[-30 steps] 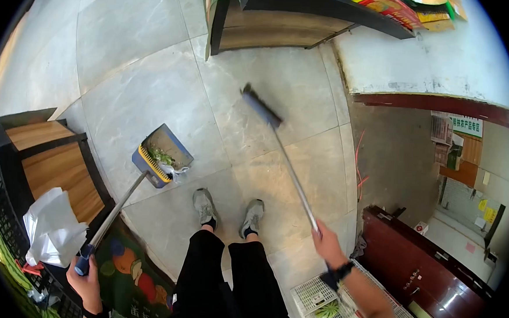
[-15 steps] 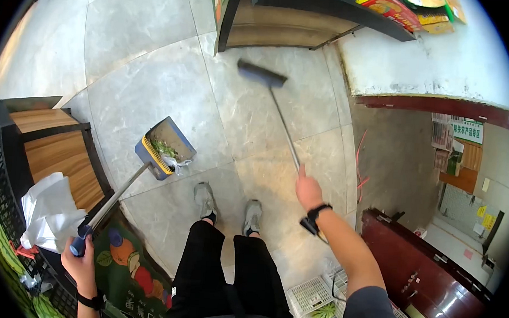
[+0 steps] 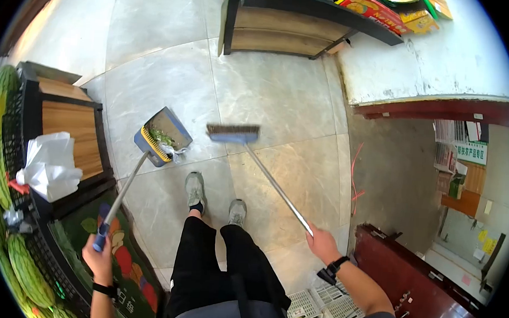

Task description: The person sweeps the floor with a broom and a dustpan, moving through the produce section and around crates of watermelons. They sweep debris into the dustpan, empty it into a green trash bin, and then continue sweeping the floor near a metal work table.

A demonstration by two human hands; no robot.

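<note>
My left hand (image 3: 98, 257) is closed around the blue grip of a long-handled dustpan (image 3: 178, 123), which rests on the tiled floor ahead and to the left of my feet. Green leafy scraps and a crumpled bit of clear plastic (image 3: 172, 151) lie in the pan near its yellow comb teeth. On the right, my right hand (image 3: 322, 245) grips the metal pole of a broom (image 3: 232, 135). The broom's blue head with dark bristles is slightly blurred, a short way right of the dustpan, bristles facing away from me.
At left stands a wooden-panelled stand (image 3: 69, 133) with white plastic bags (image 3: 50, 164) and watermelons (image 3: 29, 267) in black crates. A low display shelf (image 3: 285, 32) is ahead. To the right are a dark red door (image 3: 410, 273) and white crates (image 3: 304, 306).
The broom head has swung toward me and left, closer to the dustpan. My right hand has moved nearer my body. The dustpan stays on about the same floor spot as my view shifts.
</note>
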